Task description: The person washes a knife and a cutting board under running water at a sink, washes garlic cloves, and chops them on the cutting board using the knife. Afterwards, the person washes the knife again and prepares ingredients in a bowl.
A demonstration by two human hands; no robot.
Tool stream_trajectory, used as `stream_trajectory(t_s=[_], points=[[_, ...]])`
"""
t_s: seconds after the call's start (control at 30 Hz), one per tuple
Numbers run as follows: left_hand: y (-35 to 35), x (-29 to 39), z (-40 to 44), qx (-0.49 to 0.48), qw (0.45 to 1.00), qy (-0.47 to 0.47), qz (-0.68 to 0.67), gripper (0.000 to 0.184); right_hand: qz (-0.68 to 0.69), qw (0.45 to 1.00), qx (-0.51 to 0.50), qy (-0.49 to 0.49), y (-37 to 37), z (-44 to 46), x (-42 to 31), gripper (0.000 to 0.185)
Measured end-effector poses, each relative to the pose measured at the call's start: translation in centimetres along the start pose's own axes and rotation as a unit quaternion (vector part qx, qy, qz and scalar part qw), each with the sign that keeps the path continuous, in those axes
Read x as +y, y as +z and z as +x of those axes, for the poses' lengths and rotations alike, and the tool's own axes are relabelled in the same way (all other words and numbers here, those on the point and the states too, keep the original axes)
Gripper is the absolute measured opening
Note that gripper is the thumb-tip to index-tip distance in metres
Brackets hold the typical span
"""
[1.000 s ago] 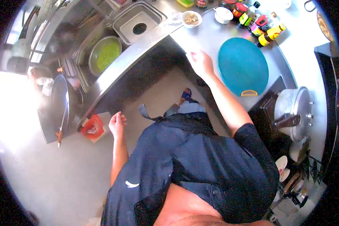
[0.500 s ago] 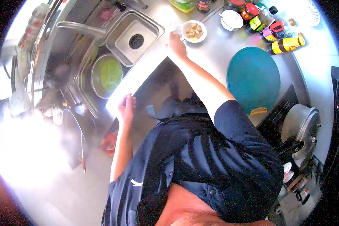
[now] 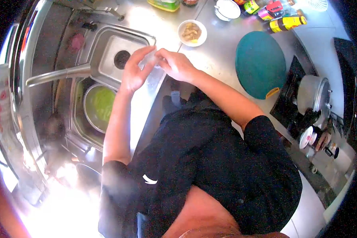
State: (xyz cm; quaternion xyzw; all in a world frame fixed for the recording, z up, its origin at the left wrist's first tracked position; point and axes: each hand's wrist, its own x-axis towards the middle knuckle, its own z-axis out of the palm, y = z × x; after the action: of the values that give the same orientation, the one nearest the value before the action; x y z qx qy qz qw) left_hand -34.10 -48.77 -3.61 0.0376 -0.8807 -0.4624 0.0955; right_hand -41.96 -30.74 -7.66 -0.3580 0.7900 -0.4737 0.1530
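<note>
Both hands have come together over the counter edge beside the sink. My left hand (image 3: pixel 135 72) has its thumb and fingers apart, curved toward the other hand. My right hand (image 3: pixel 177 66) has its fingers bent and drawn together at the tips. Between the fingertips is a pale, glary patch; whether it is a thin clear thing or only shine, I cannot make out. Just beyond the right hand stands a white bowl (image 3: pixel 181 39) holding light brown and yellow pieces (image 3: pixel 191 32).
Left lies a double sink (image 3: pixel 150 39) with a faucet (image 3: pixel 59 74) and a metal basin (image 3: pixel 87 106) of green contents (image 3: pixel 104 104). Right are a green cutting board (image 3: pixel 261 65), a white lidded bowl (image 3: pixel 227 11), bottles (image 3: pixel 287 23) and a metal pot (image 3: pixel 311 93).
My left hand has risen from the counter's lower edge to meet the right hand. The right hand has moved away from the bowl, toward the sink. The camera view has shifted.
</note>
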Motion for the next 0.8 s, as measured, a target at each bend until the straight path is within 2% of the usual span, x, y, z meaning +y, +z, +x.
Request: stream_trajectory(t_s=[0.03,0.07,0.13,0.2,0.27,0.33,0.4,0.47,0.53,0.6,0.67,0.73,0.8], points=[[0.1,-0.5,0.7,-0.080,0.994,-0.044,-0.067,0.036,0.036,0.999,-0.004,0.002,-0.5,-0.3,-0.1,0.021],[0.2,-0.9,1.2,-0.087,0.993,-0.043,-0.071,0.036,0.035,0.999,0.000,0.009,-0.9,-0.6,-0.1,0.021],[0.5,-1.4,2.0,-0.209,0.941,-0.190,-0.186,0.035,0.080,0.995,-0.004,0.054,-1.8,-1.2,0.3,0.021],[1.1,-1.8,2.3,-0.217,0.945,-0.177,-0.169,0.029,0.097,0.993,0.016,0.057,-2.2,-2.1,1.6,0.023],[1.3,-1.7,2.9,-0.255,0.937,-0.203,-0.124,0.018,0.111,0.988,-0.004,0.105,-3.0,-2.7,2.2,0.025],[2.0,-2.3,3.2,-0.255,0.926,-0.222,-0.168,0.018,0.111,0.986,0.005,0.127,-3.8,-3.6,2.5,0.026],[2.5,-2.7,3.4,-0.253,0.913,-0.238,-0.212,0.019,0.160,0.972,-0.028,0.169,-4.2,-4.4,3.6,0.026],[3.6,-1.9,3.9,-0.224,0.854,-0.282,-0.377,0.020,0.185,0.967,-0.005,0.174,-4.3,-5.0,4.7,0.026],[5.6,-2.0,4.4,-0.201,0.851,-0.272,-0.401,0.020,0.200,0.963,0.024,0.181,-4.7,-5.4,5.3,0.026],[6.7,-1.8,5.1,-0.114,0.806,-0.322,-0.484,0.022,0.208,0.957,0.019,0.202,-5.4,-5.7,5.4,0.023],[7.1,-1.5,5.6,-0.118,0.805,-0.328,-0.480,0.025,0.218,0.950,0.011,0.222,-6.5,-5.6,5.0,0.020],[7.6,-3.2,6.1,-0.128,0.848,-0.301,-0.417,0.029,0.140,0.971,-0.006,0.192,-7.5,-5.7,4.9,0.020],[7.7,-3.6,6.2,-0.132,0.859,-0.310,-0.387,0.031,0.106,0.974,0.013,0.201,-7.0,-5.6,6.7,0.026]])
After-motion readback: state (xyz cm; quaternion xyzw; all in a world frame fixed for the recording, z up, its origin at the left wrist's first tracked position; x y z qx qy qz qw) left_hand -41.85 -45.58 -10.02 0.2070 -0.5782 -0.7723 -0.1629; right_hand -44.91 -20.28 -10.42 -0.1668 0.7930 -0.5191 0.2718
